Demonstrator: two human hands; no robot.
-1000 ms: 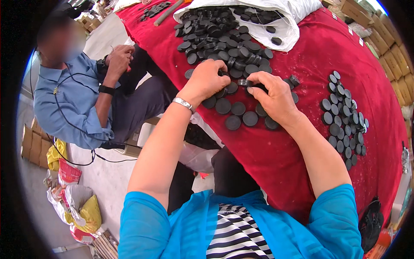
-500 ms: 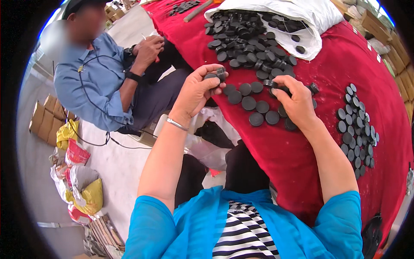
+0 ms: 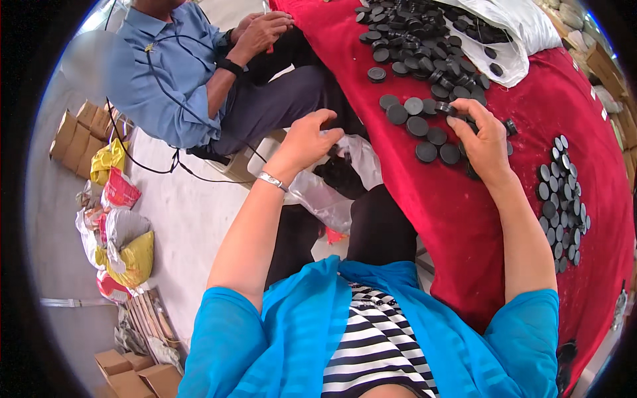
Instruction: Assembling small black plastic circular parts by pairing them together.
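My right hand (image 3: 483,139) pinches a black round cap (image 3: 445,108) on edge between thumb and fingertips, just above the red cloth. Several more black caps (image 3: 426,152) lie flat in loose rows beside it, partly hidden under the hand. My left hand (image 3: 306,144) is off the cloth's edge with thumb and index finger spread and nothing between them. Below it, a clear plastic bag (image 3: 322,199) stands open in front of my knees, with dark pieces inside. Small blurred dark pieces show just under my left fingers, at the bag's mouth.
A heap of black caps (image 3: 424,50) spills from a white sack (image 3: 531,26) at the far side. Grey-faced caps (image 3: 563,199) lie grouped on the right of the red cloth (image 3: 458,259). A person in a blue shirt (image 3: 166,86) sits close on the left.
My left hand has let go of the black caps it held and moved down over the plastic bag. The right hand still pinches a cap. The whole view has shifted.
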